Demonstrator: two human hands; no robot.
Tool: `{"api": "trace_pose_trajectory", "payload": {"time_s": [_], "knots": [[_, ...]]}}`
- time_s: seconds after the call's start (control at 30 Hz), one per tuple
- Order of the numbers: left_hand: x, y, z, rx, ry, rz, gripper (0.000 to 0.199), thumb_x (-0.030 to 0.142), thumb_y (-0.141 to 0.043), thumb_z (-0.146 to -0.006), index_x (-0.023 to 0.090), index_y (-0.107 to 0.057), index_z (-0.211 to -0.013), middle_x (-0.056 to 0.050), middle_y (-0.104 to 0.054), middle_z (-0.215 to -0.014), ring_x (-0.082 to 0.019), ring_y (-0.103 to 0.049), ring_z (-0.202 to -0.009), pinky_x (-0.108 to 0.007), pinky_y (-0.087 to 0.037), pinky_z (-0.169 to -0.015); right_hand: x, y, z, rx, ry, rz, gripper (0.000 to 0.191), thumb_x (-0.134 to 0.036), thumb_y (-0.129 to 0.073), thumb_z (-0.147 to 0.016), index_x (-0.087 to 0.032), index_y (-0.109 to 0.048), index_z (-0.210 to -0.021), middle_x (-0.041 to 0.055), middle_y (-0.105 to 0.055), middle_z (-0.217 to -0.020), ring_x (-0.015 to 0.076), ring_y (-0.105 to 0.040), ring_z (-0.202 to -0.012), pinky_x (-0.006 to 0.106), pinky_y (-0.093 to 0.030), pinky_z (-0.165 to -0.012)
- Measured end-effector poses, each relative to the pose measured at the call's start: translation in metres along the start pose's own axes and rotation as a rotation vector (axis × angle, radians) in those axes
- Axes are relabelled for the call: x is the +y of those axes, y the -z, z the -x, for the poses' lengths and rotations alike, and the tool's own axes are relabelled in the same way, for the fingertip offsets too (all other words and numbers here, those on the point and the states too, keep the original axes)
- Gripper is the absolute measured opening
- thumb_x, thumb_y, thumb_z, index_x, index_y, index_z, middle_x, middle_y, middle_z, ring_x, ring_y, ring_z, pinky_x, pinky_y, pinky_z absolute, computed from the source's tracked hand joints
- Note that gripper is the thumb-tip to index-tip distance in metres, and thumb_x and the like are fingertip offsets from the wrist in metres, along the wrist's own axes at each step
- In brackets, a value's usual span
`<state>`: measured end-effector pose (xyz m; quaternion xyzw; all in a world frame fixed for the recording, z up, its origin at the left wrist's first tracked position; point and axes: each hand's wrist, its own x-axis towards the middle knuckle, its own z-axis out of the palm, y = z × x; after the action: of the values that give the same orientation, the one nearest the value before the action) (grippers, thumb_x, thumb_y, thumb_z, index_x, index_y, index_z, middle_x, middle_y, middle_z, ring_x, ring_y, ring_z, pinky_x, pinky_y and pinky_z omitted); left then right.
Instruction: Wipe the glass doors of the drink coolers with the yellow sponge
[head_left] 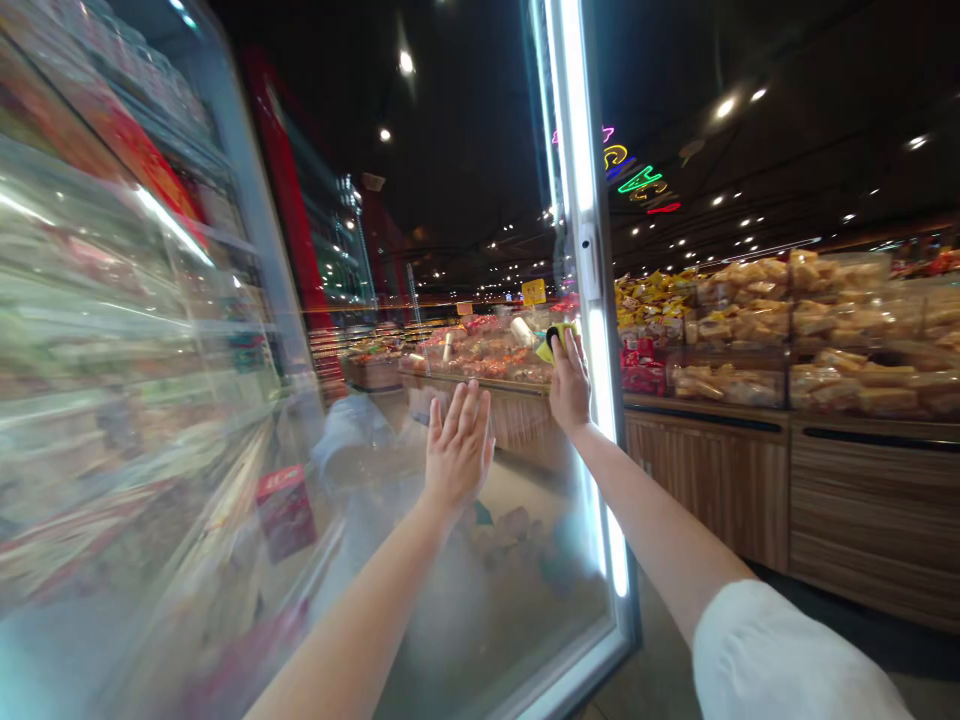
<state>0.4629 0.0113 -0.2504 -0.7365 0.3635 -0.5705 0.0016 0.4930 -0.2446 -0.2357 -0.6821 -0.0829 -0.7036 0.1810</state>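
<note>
My left hand [459,445] lies flat with its fingers stretched out against the glass door [525,560], near the middle of the pane. It holds nothing. Higher and to the right, my right hand [571,385] presses a yellow-green cloth [546,350] with a black patch to the glass, close to the lit door frame [602,370]. Most of the cloth is covered by my fingers. The door stands swung out from the cooler, and its lower pane looks hazy. A door handle [590,255] is fixed to the frame above my right hand.
On the left, the cooler shelves [97,330] are smeared by motion. A red box-shaped sign [286,510] shows at their edge. Wooden display bins [705,490] with packaged food [840,310] stand to the right beyond the door. Neon signs [641,180] hang in the background.
</note>
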Motion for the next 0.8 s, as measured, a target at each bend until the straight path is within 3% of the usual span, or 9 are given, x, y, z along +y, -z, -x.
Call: {"api": "trace_pose_trajectory", "payload": {"time_s": [0.13,0.2,0.3,0.43,0.57,0.67,0.8], "knots": [[0.003,-0.003,0.003,0.057,0.003,-0.012,0.081,0.031,-0.053,-0.098,0.016,-0.009,-0.164,-0.013,-0.025,-0.168,-0.025,-0.011,-0.159,-0.052,0.001,-0.130,0.011,0.008,0.052,-0.104,0.155,-0.023,0.071,-0.003,-0.037,-0.097,-0.036,-0.031,-0.160,-0.0014,-0.032,-0.168,0.0224,-0.023,-0.157,0.052,-0.028,-0.128],[0.004,-0.004,0.005,0.067,-0.006,-0.009,0.081,0.030,-0.053,-0.098,0.017,-0.008,-0.164,-0.013,-0.026,-0.168,-0.024,-0.012,-0.158,-0.051,0.001,-0.131,0.024,0.016,0.069,-0.119,0.144,-0.025,0.073,-0.001,-0.035,-0.096,-0.036,-0.032,-0.160,-0.0016,-0.033,-0.167,0.0217,-0.023,-0.157,0.051,-0.031,-0.127],[0.004,-0.005,0.007,0.062,-0.013,-0.001,0.081,0.030,-0.053,-0.098,0.017,-0.008,-0.164,-0.013,-0.028,-0.167,-0.024,-0.014,-0.158,-0.051,0.002,-0.131,0.037,0.019,0.063,-0.071,0.057,-0.020,0.074,0.001,-0.030,-0.095,-0.034,-0.030,-0.161,-0.0012,-0.029,-0.169,0.0212,-0.019,-0.158,0.051,-0.031,-0.127],[0.007,-0.008,0.009,0.069,0.001,-0.007,0.080,0.031,-0.052,-0.098,0.017,-0.009,-0.164,-0.014,-0.030,-0.166,-0.024,-0.015,-0.158,-0.050,0.002,-0.131,0.023,0.008,0.044,0.020,0.003,-0.031,0.072,-0.002,-0.029,-0.097,-0.030,-0.025,-0.163,0.0006,-0.021,-0.171,0.0214,-0.014,-0.159,0.053,-0.028,-0.128],[0.013,-0.009,0.018,0.060,0.030,0.004,0.081,0.030,-0.051,-0.099,0.020,-0.005,-0.165,-0.012,-0.029,-0.167,-0.025,-0.017,-0.157,-0.051,0.000,-0.131,0.009,0.010,0.084,-0.098,0.099,-0.045,0.067,-0.005,-0.034,-0.100,-0.032,-0.030,-0.161,0.0016,-0.029,-0.169,0.0214,-0.020,-0.158,0.051,-0.030,-0.128],[0.014,-0.009,0.027,0.037,0.052,0.036,0.083,0.027,-0.050,-0.098,0.022,0.000,-0.164,-0.011,-0.026,-0.168,-0.026,-0.019,-0.157,-0.053,-0.002,-0.131,0.019,0.022,0.122,-0.144,0.092,-0.033,0.064,-0.006,-0.035,-0.101,-0.033,-0.034,-0.159,0.0030,-0.035,-0.167,0.0222,-0.024,-0.157,0.051,-0.035,-0.125],[0.011,-0.006,0.035,0.009,0.059,0.056,0.086,0.028,-0.052,-0.097,0.024,0.002,-0.164,-0.010,-0.024,-0.169,-0.027,-0.018,-0.157,-0.054,-0.001,-0.130,0.029,0.025,0.120,-0.036,-0.058,-0.039,0.063,-0.008,-0.030,-0.102,-0.031,-0.030,-0.161,0.0047,-0.029,-0.169,0.0234,-0.020,-0.157,0.056,-0.032,-0.124]]}}
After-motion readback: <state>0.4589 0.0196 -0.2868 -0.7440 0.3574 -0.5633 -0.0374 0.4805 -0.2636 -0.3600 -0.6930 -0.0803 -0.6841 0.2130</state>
